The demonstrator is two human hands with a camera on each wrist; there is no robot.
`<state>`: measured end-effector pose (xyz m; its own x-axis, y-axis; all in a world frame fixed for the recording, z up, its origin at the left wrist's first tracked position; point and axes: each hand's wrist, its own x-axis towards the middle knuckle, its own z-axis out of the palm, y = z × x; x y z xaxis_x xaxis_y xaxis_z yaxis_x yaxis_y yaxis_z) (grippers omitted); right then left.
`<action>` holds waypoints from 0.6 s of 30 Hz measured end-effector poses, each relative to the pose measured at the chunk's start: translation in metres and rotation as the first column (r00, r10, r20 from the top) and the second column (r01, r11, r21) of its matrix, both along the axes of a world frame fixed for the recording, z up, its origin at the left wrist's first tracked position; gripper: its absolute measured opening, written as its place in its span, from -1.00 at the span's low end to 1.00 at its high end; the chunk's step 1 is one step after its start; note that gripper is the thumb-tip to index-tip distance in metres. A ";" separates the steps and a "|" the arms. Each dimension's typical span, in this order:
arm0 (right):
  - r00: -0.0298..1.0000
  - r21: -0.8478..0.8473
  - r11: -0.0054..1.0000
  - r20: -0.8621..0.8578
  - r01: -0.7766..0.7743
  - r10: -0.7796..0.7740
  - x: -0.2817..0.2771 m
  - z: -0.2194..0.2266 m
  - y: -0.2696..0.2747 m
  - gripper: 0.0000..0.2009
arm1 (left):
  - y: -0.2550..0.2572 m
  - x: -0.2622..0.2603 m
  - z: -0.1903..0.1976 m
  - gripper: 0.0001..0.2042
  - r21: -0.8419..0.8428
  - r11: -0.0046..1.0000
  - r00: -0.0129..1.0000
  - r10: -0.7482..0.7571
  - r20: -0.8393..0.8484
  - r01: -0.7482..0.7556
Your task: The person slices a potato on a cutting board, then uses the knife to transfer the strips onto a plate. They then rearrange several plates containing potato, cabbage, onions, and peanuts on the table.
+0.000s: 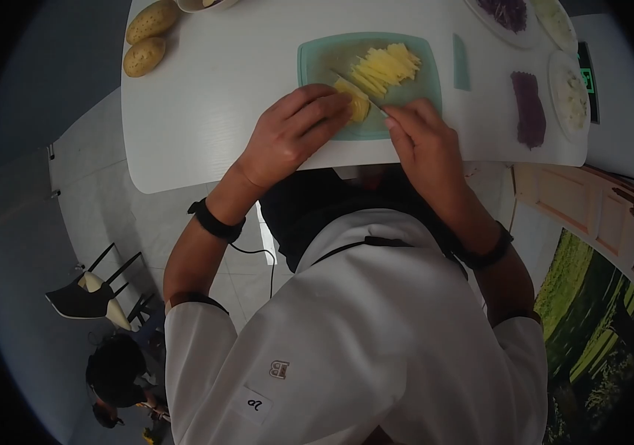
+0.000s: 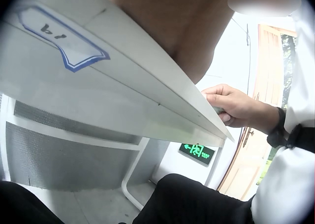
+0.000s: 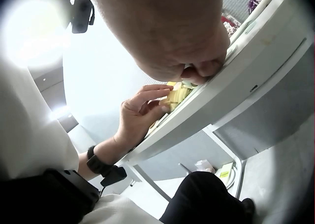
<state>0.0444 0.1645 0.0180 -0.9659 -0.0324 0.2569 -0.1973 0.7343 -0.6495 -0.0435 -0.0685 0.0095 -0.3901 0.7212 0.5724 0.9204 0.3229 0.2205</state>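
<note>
On a green cutting board (image 1: 317, 53) near the table's front edge lies a stack of yellow potato slices (image 1: 360, 111). My left hand (image 1: 295, 127) holds the stack from the left, its thumb and fingers on either side of it in the right wrist view. A knife (image 1: 360, 90) stands across the slices, close to the left fingertips. Its handle is mostly hidden inside my right hand (image 1: 427, 139), which grips it at the board's right side. Cut potato strips (image 1: 387, 67) are heaped on the board beyond the blade.
Two whole potatoes (image 1: 152, 21) lie at the table's far left, beside a bowl (image 1: 207, 4). Right of the board are a pale green strip (image 1: 461, 63) and a purple cloth (image 1: 528, 110). Plates with purple shreds (image 1: 506, 12) and pale shreds (image 1: 572, 101) line the right edge.
</note>
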 end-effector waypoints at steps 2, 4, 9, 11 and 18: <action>1.000 0.005 1.000 -0.009 -0.005 0.005 0.000 0.000 0.000 -0.82 | 0.000 0.000 0.001 -0.66 -0.003 1.000 1.000 0.001 0.005 -0.001; 1.000 -0.014 1.000 0.014 -0.004 0.005 0.000 0.001 0.001 -0.82 | 0.002 -0.001 0.003 -0.66 -0.014 1.000 0.999 0.008 0.034 -0.008; 0.998 -0.055 0.998 0.068 0.019 -0.016 -0.006 0.006 0.008 -0.82 | 0.003 -0.003 0.007 -0.67 -0.043 0.999 0.997 -0.008 0.072 0.011; 0.997 -0.058 0.998 0.069 0.031 -0.027 -0.006 0.007 0.009 -0.81 | 0.004 -0.003 0.006 -0.67 -0.040 0.999 0.998 -0.015 0.067 0.018; 0.998 -0.070 0.997 0.060 0.032 -0.027 -0.008 0.008 0.010 -0.81 | 0.004 -0.003 0.004 -0.66 -0.030 0.999 0.997 -0.012 0.079 0.015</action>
